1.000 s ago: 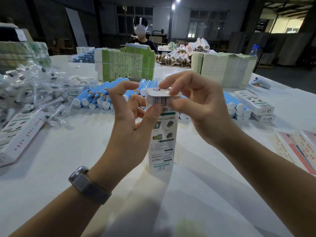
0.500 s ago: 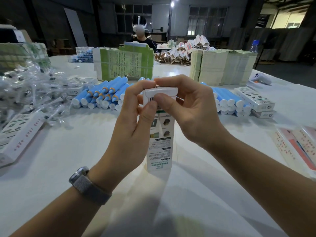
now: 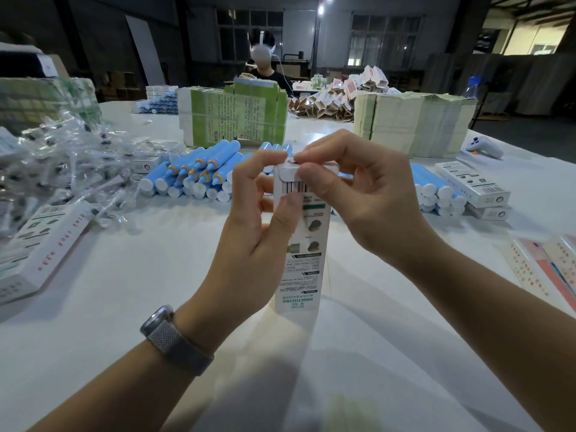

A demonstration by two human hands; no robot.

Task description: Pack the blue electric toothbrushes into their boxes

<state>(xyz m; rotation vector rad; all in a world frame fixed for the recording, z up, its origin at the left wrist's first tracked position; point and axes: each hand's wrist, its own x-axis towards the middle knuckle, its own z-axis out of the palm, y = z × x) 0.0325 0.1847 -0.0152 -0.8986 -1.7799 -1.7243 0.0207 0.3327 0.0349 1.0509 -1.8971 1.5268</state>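
White box (image 3: 300, 244) stands upright, left hand (image 3: 252, 219) and right hand (image 3: 358, 194) gripping its top.

Box (image 3: 300, 244) top flap hidden under fingers (image 3: 314, 179) (print unreadable).

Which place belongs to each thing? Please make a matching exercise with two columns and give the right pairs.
Things:
1. upright box
2. blue toothbrush handles
3. game controller
4. bagged brush heads

Places:
A. far right on the table
B. heap at the left
C. between both hands, standing on the table
D. pile behind the hands

Pairs: 1-C, 2-D, 3-A, 4-B
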